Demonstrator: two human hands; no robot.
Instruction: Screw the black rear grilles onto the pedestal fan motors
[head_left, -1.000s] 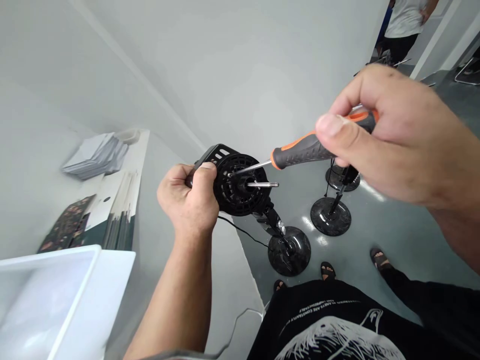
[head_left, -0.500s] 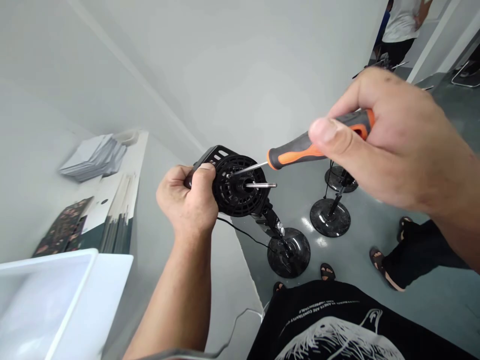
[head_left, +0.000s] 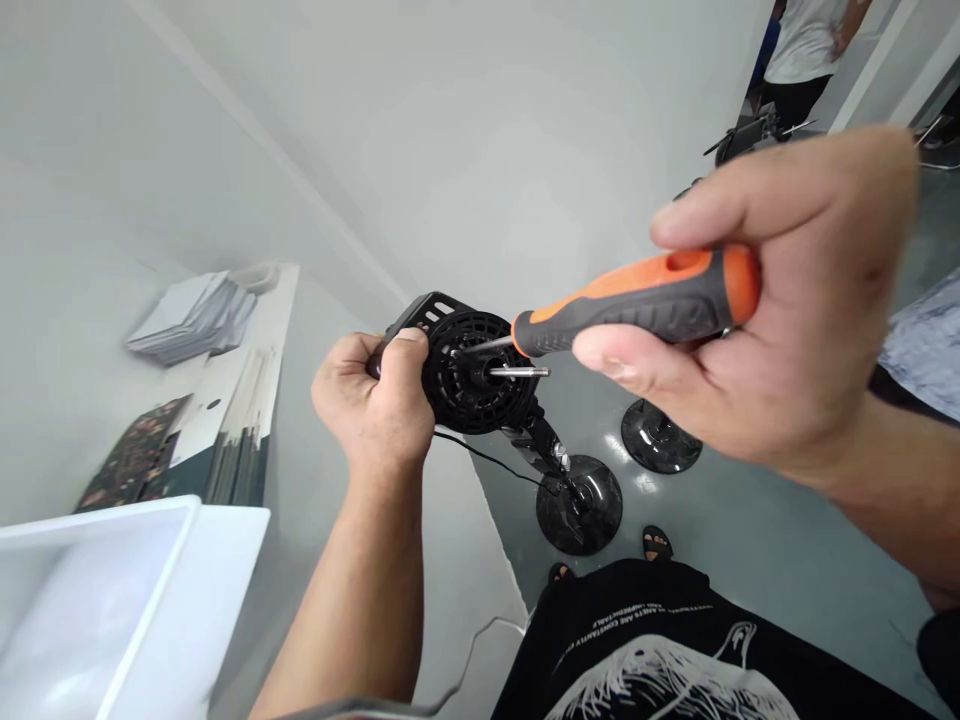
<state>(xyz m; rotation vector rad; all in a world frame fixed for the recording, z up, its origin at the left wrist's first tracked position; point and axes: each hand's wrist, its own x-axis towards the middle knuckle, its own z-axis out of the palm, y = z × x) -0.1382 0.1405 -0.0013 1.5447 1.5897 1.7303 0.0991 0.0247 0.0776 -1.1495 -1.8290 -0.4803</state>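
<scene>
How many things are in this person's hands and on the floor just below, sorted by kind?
Screwdrivers: 1, the orange and black screwdriver in the right hand.
Fan motor housings: 1, the black fan motor housing gripped by the left hand.
Round black stand bases on the floor: 2.
Total: 4

The screwdriver has an orange and dark grey handle, the fan motor housing is black with a slotted grille pattern, the round bases are glossy black, and the bin is white.
</scene>
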